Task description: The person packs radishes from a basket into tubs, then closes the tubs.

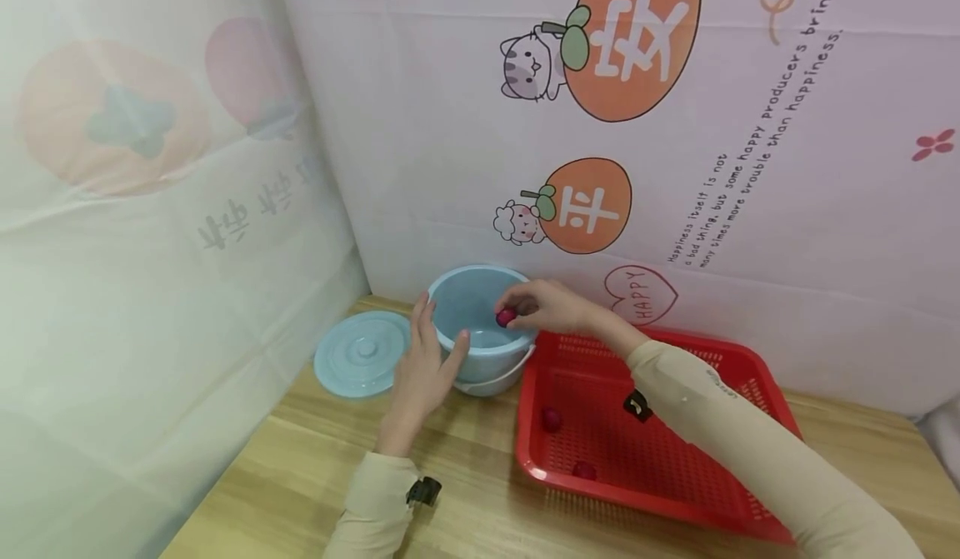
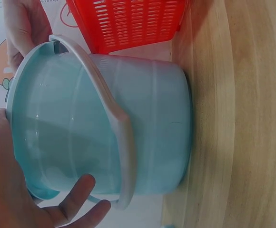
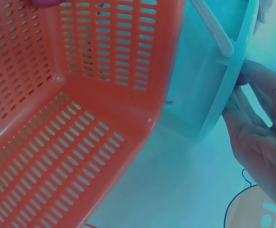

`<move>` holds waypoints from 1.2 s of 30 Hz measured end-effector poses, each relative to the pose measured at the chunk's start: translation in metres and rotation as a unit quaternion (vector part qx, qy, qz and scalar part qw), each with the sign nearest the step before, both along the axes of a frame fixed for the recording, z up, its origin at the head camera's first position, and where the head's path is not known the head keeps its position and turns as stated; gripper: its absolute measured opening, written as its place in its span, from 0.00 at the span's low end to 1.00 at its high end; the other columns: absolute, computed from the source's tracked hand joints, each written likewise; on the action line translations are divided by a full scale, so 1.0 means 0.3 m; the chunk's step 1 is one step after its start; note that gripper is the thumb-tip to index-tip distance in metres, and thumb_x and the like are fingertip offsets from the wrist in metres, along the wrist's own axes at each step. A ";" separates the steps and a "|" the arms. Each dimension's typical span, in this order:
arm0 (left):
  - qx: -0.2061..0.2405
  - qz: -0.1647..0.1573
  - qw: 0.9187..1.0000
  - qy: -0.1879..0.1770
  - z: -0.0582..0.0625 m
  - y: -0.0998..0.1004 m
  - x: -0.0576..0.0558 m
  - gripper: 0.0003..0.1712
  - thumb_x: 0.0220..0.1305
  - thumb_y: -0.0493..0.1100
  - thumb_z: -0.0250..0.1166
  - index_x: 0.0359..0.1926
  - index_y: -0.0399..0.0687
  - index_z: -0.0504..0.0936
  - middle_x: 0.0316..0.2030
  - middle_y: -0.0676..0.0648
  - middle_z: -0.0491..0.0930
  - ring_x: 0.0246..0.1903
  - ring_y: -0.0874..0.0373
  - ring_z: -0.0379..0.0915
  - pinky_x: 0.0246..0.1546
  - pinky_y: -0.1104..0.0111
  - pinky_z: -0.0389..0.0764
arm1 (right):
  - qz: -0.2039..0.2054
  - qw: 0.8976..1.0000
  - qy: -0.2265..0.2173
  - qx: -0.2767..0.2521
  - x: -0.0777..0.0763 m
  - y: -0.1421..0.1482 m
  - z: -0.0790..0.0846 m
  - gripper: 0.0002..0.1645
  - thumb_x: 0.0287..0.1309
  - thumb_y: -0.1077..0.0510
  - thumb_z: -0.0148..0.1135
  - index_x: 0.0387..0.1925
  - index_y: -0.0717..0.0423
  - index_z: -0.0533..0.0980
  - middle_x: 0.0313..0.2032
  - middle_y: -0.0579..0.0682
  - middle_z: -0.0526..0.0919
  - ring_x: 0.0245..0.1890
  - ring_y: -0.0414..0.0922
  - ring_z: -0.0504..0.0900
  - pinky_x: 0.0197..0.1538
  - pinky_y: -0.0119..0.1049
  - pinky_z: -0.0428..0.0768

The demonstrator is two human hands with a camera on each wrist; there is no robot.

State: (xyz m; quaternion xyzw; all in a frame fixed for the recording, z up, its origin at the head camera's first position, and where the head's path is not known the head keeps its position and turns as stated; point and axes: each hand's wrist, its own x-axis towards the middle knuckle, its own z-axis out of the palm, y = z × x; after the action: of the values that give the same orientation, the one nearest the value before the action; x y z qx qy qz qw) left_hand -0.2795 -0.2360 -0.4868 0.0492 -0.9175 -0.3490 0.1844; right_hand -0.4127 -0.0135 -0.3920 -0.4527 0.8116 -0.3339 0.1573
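A light blue bucket (image 1: 487, 366) stands upright against the back wall, its pale handle (image 2: 121, 128) hanging down on the near side. My left hand (image 1: 423, 367) is at the bucket's left rim, thumb and fingers spread and fairly straight. Over the bucket's mouth, my right hand (image 1: 551, 307) pinches a small dark-red ball (image 1: 506, 317) between thumb and fingers. The right wrist view shows that ball (image 3: 242, 80) partly hidden at the rim. Two more dark-red balls, one (image 1: 551, 419) farther back and one (image 1: 584, 471) nearer, lie inside the red basket (image 1: 527, 426).
The light blue lid (image 1: 360, 352) with a knob lies left of the bucket on the wooden table (image 1: 465, 492). Right of the bucket sits the perforated basket, with my right forearm (image 1: 720, 409) reaching across it. Printed cloth (image 1: 420, 126) covers the walls behind and left.
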 end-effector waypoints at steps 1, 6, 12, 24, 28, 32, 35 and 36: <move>0.000 -0.001 1.000 0.000 0.000 0.000 -0.002 0.53 0.76 0.76 0.44 0.84 0.47 0.46 0.84 0.58 0.36 0.50 0.38 0.81 0.40 0.46 0.82 | 0.000 1.000 -0.002 0.002 -0.001 0.000 0.000 0.16 0.65 0.64 0.72 0.53 0.51 0.86 0.48 0.46 0.89 0.50 0.45 0.86 0.58 0.43 0.83; -0.005 -0.002 1.000 0.006 0.000 0.000 -0.006 0.52 0.77 0.75 0.45 0.84 0.46 0.46 0.85 0.54 0.39 0.46 0.40 0.82 0.35 0.51 0.81 | -0.005 1.000 -0.003 -0.002 -0.002 -0.001 -0.004 0.20 0.66 0.62 0.73 0.59 0.54 0.84 0.53 0.52 0.88 0.55 0.50 0.86 0.60 0.46 0.82; -0.005 -0.005 1.000 0.003 0.007 -0.001 -0.009 0.52 0.77 0.75 0.45 0.84 0.47 0.45 0.85 0.56 0.37 0.45 0.42 0.82 0.32 0.56 0.80 | -0.006 1.000 0.000 -0.008 0.006 0.001 -0.003 0.30 0.63 0.57 0.77 0.65 0.55 0.80 0.64 0.57 0.82 0.64 0.57 0.81 0.65 0.49 0.79; -0.002 -0.008 1.000 0.002 0.005 0.000 -0.006 0.52 0.77 0.75 0.45 0.84 0.47 0.45 0.85 0.56 0.36 0.39 0.44 0.81 0.30 0.59 0.78 | -0.006 1.000 -0.008 -0.019 0.003 0.011 -0.018 0.24 0.63 0.56 0.77 0.59 0.53 0.84 0.60 0.55 0.85 0.62 0.52 0.83 0.64 0.47 0.80; -0.003 -0.008 1.000 0.004 0.005 0.002 -0.006 0.52 0.77 0.74 0.45 0.84 0.47 0.45 0.85 0.57 0.37 0.38 0.44 0.81 0.28 0.59 0.77 | -0.004 0.999 -0.016 -0.046 -0.002 0.020 -0.030 0.22 0.64 0.58 0.76 0.58 0.56 0.84 0.56 0.55 0.87 0.60 0.53 0.85 0.63 0.48 0.80; -0.004 -0.008 1.000 0.009 0.005 0.003 -0.004 0.52 0.77 0.73 0.47 0.84 0.46 0.46 0.85 0.56 0.38 0.39 0.43 0.81 0.29 0.58 0.78 | -0.016 0.996 -0.030 -0.079 -0.006 0.029 -0.051 0.18 0.65 0.60 0.75 0.56 0.57 0.85 0.54 0.54 0.88 0.58 0.51 0.86 0.62 0.45 0.81; -0.002 -0.007 1.000 0.012 0.004 0.002 -0.003 0.51 0.77 0.73 0.47 0.84 0.46 0.46 0.85 0.55 0.38 0.40 0.42 0.82 0.29 0.56 0.79 | -0.028 0.994 -0.041 -0.100 -0.004 0.034 -0.061 0.17 0.65 0.61 0.75 0.54 0.57 0.85 0.53 0.55 0.89 0.57 0.49 0.87 0.61 0.42 0.82; 0.000 -0.007 1.000 0.012 0.004 0.002 -0.004 0.52 0.77 0.73 0.48 0.84 0.46 0.46 0.85 0.56 0.38 0.41 0.42 0.82 0.30 0.56 0.79 | -0.031 0.993 -0.044 -0.107 -0.003 0.035 -0.063 0.17 0.65 0.61 0.74 0.54 0.58 0.85 0.53 0.55 0.89 0.57 0.49 0.87 0.61 0.42 0.82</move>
State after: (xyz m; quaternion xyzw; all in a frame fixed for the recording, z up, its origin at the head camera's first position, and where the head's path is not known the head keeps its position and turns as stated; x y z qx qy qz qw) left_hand -0.2807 -0.2355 -0.4857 0.0385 -0.9156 -0.3507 0.1931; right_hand -0.4135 -0.0029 -0.4108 -0.4266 0.7773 -0.4429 0.1328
